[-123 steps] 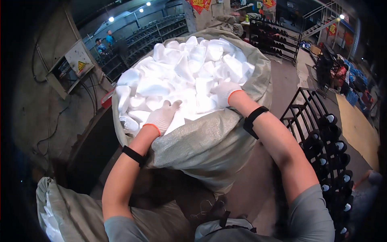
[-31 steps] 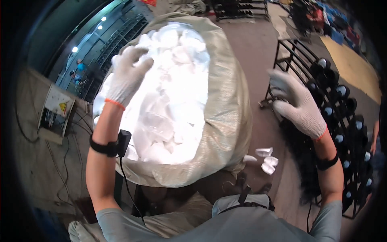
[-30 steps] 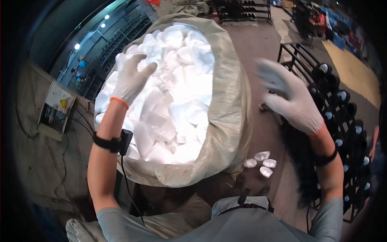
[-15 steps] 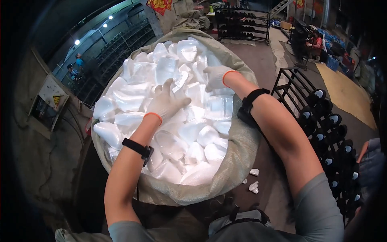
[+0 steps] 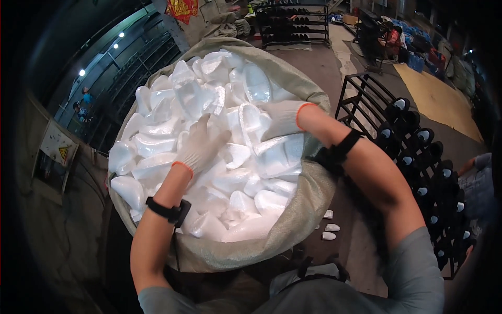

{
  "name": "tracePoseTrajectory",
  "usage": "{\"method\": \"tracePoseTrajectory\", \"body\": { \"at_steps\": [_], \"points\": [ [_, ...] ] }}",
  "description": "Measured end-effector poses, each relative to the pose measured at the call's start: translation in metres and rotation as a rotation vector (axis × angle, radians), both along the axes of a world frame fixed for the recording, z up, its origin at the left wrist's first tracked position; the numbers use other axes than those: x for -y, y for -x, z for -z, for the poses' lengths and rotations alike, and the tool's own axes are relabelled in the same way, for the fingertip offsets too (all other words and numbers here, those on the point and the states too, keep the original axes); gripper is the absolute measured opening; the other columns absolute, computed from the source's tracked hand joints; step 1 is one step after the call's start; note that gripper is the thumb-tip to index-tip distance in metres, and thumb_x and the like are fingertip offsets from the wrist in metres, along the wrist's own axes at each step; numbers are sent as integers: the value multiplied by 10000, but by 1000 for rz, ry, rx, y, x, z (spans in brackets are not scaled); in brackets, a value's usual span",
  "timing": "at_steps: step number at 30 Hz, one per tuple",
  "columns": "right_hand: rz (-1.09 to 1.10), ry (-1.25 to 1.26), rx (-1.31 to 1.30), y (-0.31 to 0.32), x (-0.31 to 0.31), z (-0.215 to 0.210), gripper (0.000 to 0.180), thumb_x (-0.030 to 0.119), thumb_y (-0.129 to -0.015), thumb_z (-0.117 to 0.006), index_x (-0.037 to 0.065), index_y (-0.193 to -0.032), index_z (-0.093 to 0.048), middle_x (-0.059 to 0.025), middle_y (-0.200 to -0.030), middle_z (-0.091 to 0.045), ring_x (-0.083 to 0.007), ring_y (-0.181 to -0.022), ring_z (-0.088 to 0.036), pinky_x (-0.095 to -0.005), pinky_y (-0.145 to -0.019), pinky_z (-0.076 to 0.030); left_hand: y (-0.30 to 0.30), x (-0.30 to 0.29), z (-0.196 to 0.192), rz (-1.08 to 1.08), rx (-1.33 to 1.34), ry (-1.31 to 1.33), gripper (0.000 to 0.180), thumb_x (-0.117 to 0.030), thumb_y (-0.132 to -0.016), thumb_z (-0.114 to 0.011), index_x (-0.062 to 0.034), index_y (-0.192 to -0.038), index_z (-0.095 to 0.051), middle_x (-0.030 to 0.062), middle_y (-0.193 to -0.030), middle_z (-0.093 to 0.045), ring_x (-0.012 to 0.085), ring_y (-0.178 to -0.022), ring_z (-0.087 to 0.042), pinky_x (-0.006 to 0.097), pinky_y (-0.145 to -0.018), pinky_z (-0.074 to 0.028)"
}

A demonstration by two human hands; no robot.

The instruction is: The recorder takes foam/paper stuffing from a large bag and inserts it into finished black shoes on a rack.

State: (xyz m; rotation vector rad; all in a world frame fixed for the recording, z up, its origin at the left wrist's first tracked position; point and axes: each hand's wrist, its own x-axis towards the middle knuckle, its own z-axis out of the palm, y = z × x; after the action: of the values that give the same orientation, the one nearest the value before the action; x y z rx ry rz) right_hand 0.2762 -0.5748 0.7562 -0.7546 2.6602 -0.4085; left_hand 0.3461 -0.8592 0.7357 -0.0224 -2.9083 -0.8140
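Note:
A large woven sack is heaped with glossy white shoe-toe inserts, hollow shells with rounded ends. Both my hands wear pale gloves with orange cuffs and reach into the heap. My left hand rests on inserts left of the middle, its thumb spread from the fingers and nothing visibly gripped. At the right of the heap, my right hand closes on the edge of an upright hollow insert; its fingertips are partly hidden. Just below it lies a wide, bluish insert.
Several loose white inserts lie on the floor beside the sack. A black rack of dark shoes stands close on the right, with a person beyond it. Another shoe rack stands behind; a metal box is at left.
My right hand has moved down and taken hold of an insert that now stands upright. My left hand has shifted slightly down and left. The whole view has turned a little.

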Motion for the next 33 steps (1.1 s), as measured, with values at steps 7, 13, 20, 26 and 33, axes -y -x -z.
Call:
{"method": "tracePoseTrajectory", "body": {
  "at_steps": [7, 13, 20, 26, 33],
  "points": [
    [100, 65, 22, 28, -72, 32, 718, 503, -900, -763, 89, -1482, -689, -208, -1324, -769, -342, -1171, -748, -395, -1013, -564, -80, 0, -62, 187, 429, 447, 1140, -346, -825, -875, 12, -1715, -259, 373, -1635, -425, 489, -1503, -500, 485, -1251, -439],
    [186, 419, 156, 12, -61, 41, 652, 454, -980, -680, -29, -1417, -697, -230, -1376, -737, -333, -1252, -708, -381, -1069, -528, -90, 10, -33, 8, -253, -124, 1021, -207, -863, -829, 95, -1668, -279, 296, -1430, -594, 411, -1224, -701, 464, -1078, -576],
    [-262, 760, 532, 60, -136, 133, 561, 343, -1053, -650, 36, -1523, -643, -136, -1371, -762, -306, -1208, -720, -427, -1082, -565, -84, -159, -17, 248, 486, -1108, 630, -181, -994, -749, -22, -1551, -501, 133, -1272, -688, 283, -1118, -716, 427, -941, -636],
    [235, 640, -24, -5, -102, 112, 496, 310, -1042, -645, 37, -1454, -683, -135, -1320, -777, -323, -1185, -728, -444, -1059, -573, -61, -123, 36, 306, 785, -1325, 721, -492, -1033, -691, -7, -1553, -570, 181, -1427, -700, 346, -1282, -695, 512, -1108, -569],
    [352, 403, -454, -28, -72, 62, 414, 265, -1028, -637, 38, -1358, -739, -134, -1248, -798, -348, -1152, -739, -467, -1027, -584, -38, -145, 30, 227, 651, -1312, 584, -443, -1131, -578, -41, -1555, -570, 144, -1426, -719, 289, -1331, -669, 471, -1137, -533]
  ]
}}
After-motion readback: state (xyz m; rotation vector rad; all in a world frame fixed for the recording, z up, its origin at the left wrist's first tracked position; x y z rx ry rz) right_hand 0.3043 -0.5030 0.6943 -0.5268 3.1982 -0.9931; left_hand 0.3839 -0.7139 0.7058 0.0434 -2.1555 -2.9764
